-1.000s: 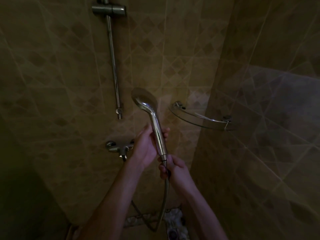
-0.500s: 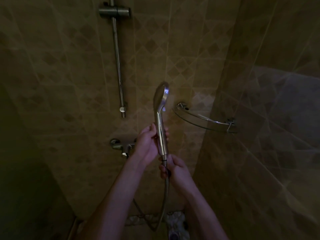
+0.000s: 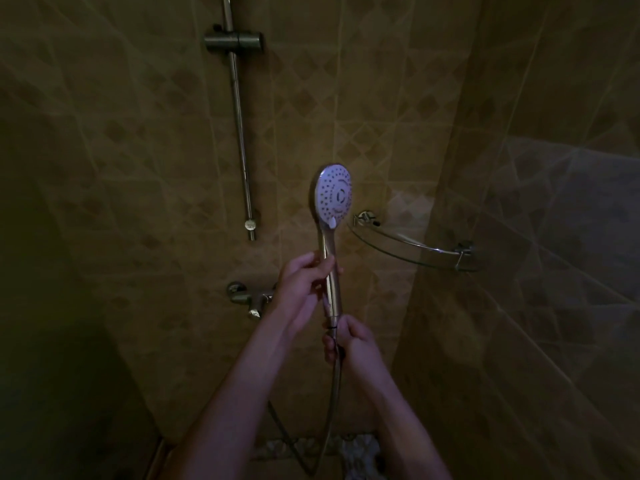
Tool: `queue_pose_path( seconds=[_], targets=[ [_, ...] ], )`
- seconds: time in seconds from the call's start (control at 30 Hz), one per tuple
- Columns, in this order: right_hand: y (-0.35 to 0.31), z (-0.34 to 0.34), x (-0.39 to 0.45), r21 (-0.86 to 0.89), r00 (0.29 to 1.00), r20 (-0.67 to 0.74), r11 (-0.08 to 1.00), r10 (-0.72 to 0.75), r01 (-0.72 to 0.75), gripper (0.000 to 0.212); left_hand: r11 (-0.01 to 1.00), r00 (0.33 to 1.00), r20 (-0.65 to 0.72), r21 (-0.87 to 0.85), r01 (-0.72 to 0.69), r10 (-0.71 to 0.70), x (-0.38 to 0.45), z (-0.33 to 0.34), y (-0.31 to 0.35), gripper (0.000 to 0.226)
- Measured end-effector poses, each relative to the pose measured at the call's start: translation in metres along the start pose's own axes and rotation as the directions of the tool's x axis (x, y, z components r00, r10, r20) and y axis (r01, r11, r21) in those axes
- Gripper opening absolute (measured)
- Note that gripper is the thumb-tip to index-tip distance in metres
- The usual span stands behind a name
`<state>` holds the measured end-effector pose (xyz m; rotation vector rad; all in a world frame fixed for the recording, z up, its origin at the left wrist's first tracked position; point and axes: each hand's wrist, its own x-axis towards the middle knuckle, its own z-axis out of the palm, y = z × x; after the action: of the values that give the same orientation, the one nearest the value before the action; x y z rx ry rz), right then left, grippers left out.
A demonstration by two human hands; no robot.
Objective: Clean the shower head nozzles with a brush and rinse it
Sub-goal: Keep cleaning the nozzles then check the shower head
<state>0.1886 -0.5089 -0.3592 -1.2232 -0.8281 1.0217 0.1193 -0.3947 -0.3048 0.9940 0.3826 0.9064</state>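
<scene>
Against the dim tan-tiled shower wall, the chrome handheld shower head (image 3: 333, 199) stands upright, its white nozzle face toward the camera. Left hand (image 3: 300, 287) fingers wrap its handle mid-length; right hand (image 3: 354, 341) fingers close on the metal hose (image 3: 331, 403) just below it.

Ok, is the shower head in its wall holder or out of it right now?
Out. The shower head is held upright by both hands, left hand on the handle, right hand at the hose joint. The holder on the rail sits empty.
</scene>
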Motion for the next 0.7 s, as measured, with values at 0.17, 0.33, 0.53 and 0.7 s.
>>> queue_pose_path(
  seconds=[0.17, 0.33, 0.53, 0.7],
  targets=[
    [0.001, -0.008, -0.001, 0.059, 1.000, -0.006, 0.998, 0.001, 0.000, 0.030, 0.982, 0.995, 0.097, -0.179, 0.054, -0.037, -0.004, 0.000, -0.001, 0.028],
    [-0.005, -0.009, -0.005, 0.162, 0.999, 0.033, 0.986, 0.024, -0.029, 0.038, 0.967, 0.989, 0.147, -0.246, 0.062, -0.026, -0.012, 0.005, -0.002, 0.034],
    [-0.005, -0.009, -0.007, 0.325, 0.988, 0.110, 0.935, 0.112, -0.142, 0.026, 0.969, 0.995, 0.094, -0.245, 0.037, -0.014, -0.018, 0.009, -0.004, 0.035],
    [0.006, -0.016, -0.004, 0.010, 0.996, -0.041, 0.997, 0.075, -0.075, 0.031, 0.994, 0.996, -0.072, -0.098, -0.058, 0.051, -0.013, 0.016, 0.001, 0.016]
  ],
)
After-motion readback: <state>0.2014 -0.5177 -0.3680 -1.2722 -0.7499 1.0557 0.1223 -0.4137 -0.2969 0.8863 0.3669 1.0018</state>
